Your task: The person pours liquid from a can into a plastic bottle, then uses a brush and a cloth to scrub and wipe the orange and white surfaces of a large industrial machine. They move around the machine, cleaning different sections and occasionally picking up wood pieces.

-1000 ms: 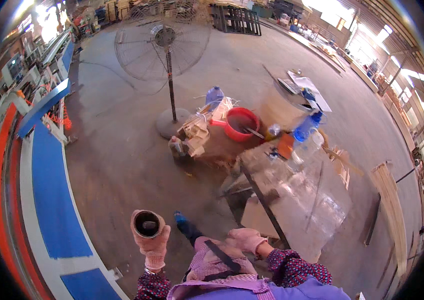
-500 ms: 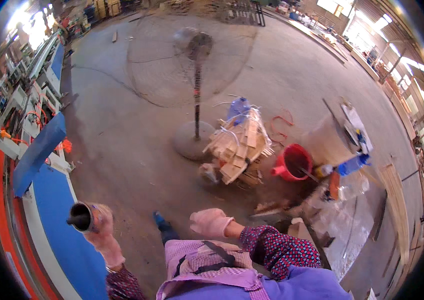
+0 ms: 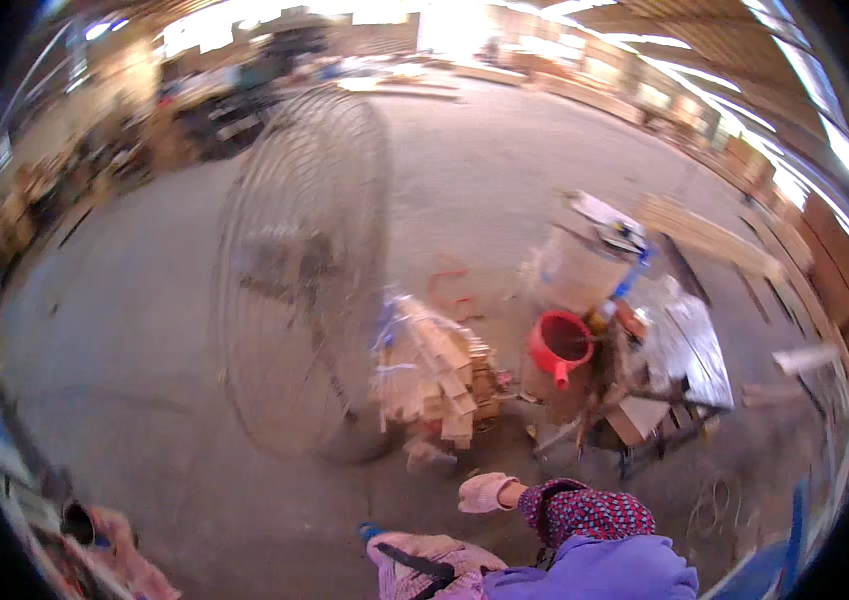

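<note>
At the lower left, my left hand wears a pale pink glove and is closed around a hollow cylinder with a dark round mouth. Blur hides the cylinder's exact kind. My right hand, also in a pink glove, hangs in front of my body with its fingers curled in; nothing shows in it. Ahead of the right hand lies a pile of wood strips with white ties. A red plastic dipper with a handle stands to the right of the pile.
A large pedestal fan stands left of the wood pile. Right of the dipper are a big pale drum and a low table with a shiny sheet cover. Long boards lie beyond. A blue-edged machine is at the far left edge.
My view has swung left to right and up, so the machine has slid to the left edge. My left hand still holds the cylinder, now lower in view. The right hand stays closed.
</note>
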`<state>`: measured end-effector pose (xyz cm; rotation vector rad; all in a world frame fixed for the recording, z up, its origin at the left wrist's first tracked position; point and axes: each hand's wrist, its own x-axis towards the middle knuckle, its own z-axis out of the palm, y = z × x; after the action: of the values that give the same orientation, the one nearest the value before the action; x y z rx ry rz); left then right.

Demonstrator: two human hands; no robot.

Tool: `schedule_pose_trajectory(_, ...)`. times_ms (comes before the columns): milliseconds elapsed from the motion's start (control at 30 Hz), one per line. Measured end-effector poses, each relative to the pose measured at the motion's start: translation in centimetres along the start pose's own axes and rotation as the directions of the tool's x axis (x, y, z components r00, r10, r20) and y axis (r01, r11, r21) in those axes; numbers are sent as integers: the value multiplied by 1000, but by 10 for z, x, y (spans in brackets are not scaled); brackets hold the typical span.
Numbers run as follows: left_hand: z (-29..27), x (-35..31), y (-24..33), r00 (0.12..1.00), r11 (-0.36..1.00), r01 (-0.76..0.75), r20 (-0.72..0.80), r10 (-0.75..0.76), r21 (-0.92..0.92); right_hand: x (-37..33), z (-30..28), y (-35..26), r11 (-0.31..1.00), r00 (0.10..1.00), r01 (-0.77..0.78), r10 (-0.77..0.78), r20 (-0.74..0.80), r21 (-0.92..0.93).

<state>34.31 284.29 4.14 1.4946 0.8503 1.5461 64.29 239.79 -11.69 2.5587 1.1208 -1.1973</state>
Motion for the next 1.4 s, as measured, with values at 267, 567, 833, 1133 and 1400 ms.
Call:
schedule_pose_trajectory(267, 138, 125, -85, 936, 992, -17, 348, 60, -124, 76, 2, -58, 900, 954, -247, 291, -75, 358)
schedule_pose_trajectory(567, 250, 267, -164, 822, 932, 176, 569, 38, -317, 164, 33, -126, 800, 845, -276, 466, -262, 533)
schedule_pose_trajectory(833, 369, 338, -318, 699, 880, 408, 703, -131, -243, 242, 54, -244, 539, 777, -591, 580, 244, 599)
schedule_pose_trajectory(1133, 465, 322, -347, 517, 814, 558, 834, -190, -161, 288, -80, -302, 357, 746, -517, 633, 206, 778)
schedule_pose_trajectory(1400, 514, 331, -331, 419, 791, 607, 877, -236, -77, 384, -184, -269, 343, 719, -420, 690, 78, 840)
